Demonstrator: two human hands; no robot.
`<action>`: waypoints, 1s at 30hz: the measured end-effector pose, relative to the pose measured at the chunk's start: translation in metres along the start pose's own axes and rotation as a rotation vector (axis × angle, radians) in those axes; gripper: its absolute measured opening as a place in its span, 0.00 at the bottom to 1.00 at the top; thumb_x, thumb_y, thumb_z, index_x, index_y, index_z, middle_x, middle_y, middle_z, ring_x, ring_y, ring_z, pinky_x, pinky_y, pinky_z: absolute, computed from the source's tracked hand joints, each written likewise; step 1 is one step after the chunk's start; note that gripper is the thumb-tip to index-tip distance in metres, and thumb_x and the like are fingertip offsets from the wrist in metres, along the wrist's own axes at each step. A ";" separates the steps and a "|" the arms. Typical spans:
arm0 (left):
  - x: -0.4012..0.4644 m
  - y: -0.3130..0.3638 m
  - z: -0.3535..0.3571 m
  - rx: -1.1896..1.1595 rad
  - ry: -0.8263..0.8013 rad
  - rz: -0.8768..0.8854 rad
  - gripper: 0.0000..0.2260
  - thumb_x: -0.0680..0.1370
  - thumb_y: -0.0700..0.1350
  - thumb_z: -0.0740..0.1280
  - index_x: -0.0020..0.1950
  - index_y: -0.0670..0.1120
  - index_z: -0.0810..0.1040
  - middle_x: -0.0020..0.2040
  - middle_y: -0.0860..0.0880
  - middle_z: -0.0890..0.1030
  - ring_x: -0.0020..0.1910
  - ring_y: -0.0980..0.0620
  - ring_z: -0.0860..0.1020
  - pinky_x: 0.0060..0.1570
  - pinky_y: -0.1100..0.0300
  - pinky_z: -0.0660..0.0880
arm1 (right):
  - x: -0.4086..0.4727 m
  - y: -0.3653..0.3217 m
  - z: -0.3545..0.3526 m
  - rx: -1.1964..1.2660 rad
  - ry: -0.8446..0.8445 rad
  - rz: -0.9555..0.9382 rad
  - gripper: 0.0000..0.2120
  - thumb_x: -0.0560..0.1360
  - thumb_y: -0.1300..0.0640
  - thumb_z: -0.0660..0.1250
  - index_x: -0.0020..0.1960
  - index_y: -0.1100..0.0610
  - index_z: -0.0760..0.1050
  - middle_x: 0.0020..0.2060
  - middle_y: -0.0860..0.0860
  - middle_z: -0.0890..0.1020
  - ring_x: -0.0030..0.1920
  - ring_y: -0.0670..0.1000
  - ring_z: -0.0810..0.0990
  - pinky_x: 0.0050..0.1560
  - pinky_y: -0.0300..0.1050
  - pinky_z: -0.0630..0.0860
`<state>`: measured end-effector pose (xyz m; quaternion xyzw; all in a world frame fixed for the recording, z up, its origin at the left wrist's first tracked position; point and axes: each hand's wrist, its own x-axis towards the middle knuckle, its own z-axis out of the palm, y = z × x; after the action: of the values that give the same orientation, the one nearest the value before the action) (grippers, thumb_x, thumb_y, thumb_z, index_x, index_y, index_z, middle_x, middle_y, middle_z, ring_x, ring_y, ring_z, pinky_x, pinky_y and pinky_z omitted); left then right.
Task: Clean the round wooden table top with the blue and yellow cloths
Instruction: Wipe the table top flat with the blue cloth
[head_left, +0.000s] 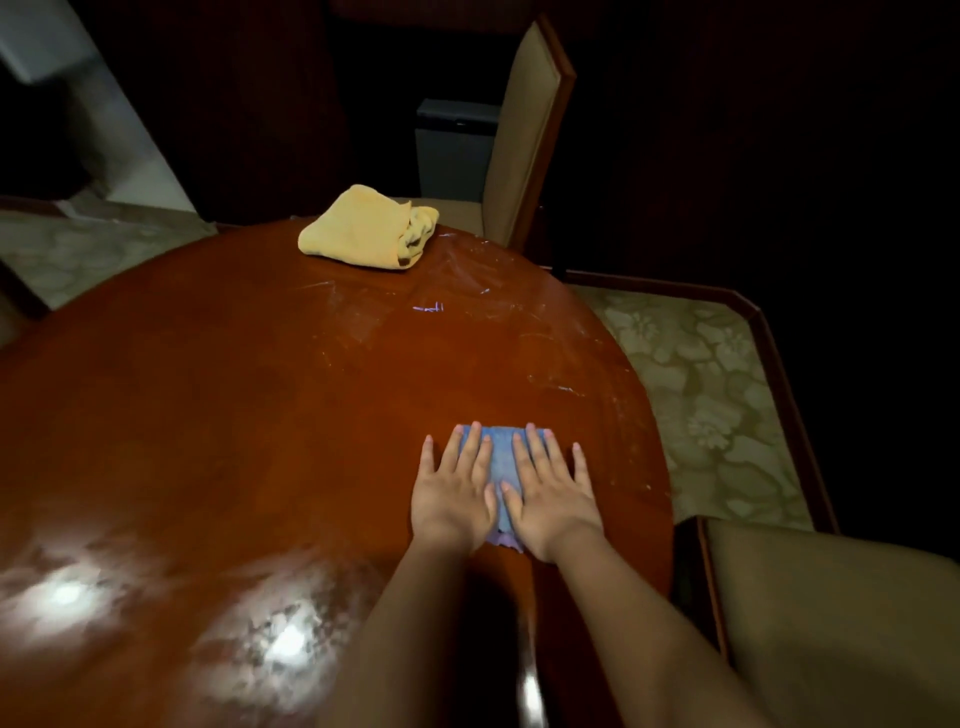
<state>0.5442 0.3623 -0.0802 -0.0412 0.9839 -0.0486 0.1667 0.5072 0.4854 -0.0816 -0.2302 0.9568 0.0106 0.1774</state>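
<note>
Round wooden table top (223, 415) fills most of the view; its right edge curves close past the right hand (553, 496), and its near edge runs under the forearms. To the left of the hands lies a wide stretch of bare glossy wood, with two bright light reflections near-left. Ahead of the hands more bare wood with whitish smears and streaks, running up toward the far edge. Yellow cloth (366, 228) sits bunched at the far edge, well apart from both hands, ahead and slightly left. Beige chair (524, 140) stands just beyond the far edge, to the right of the yellow cloth; a second beige chair seat (831, 613) just off the right edge, near the right forearm. Patterned carpet (696, 395) beyond the right edge.

Blue cloth (503, 467) lies flat on the wood under both hands. Left hand (452, 493) and right hand side by side, palms down, fingers straight and slightly spread, pressing the cloth; thumbs nearly touching over its middle. Both forearms extend forward from the bottom of the view.
</note>
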 end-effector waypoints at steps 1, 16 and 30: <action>-0.013 0.009 0.002 0.000 -0.002 -0.002 0.26 0.82 0.53 0.40 0.76 0.45 0.34 0.77 0.47 0.34 0.75 0.47 0.34 0.73 0.44 0.37 | -0.014 0.003 0.005 0.014 -0.003 -0.005 0.33 0.70 0.39 0.23 0.71 0.53 0.27 0.75 0.50 0.32 0.74 0.51 0.30 0.71 0.54 0.30; -0.057 0.068 0.008 0.052 -0.036 0.014 0.26 0.82 0.53 0.40 0.75 0.45 0.32 0.76 0.47 0.33 0.75 0.47 0.33 0.72 0.41 0.36 | -0.070 0.043 0.028 0.036 -0.007 -0.022 0.29 0.78 0.41 0.31 0.73 0.53 0.28 0.74 0.48 0.31 0.73 0.50 0.29 0.71 0.54 0.29; 0.144 0.010 -0.044 -0.028 0.031 -0.001 0.26 0.82 0.53 0.40 0.77 0.45 0.36 0.77 0.47 0.36 0.76 0.48 0.36 0.71 0.41 0.34 | 0.129 0.064 -0.045 0.028 -0.007 0.052 0.28 0.82 0.44 0.39 0.76 0.53 0.33 0.75 0.49 0.33 0.74 0.49 0.31 0.73 0.55 0.32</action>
<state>0.3938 0.3622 -0.0864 -0.0432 0.9870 -0.0356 0.1509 0.3562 0.4812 -0.0878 -0.2029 0.9618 0.0026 0.1835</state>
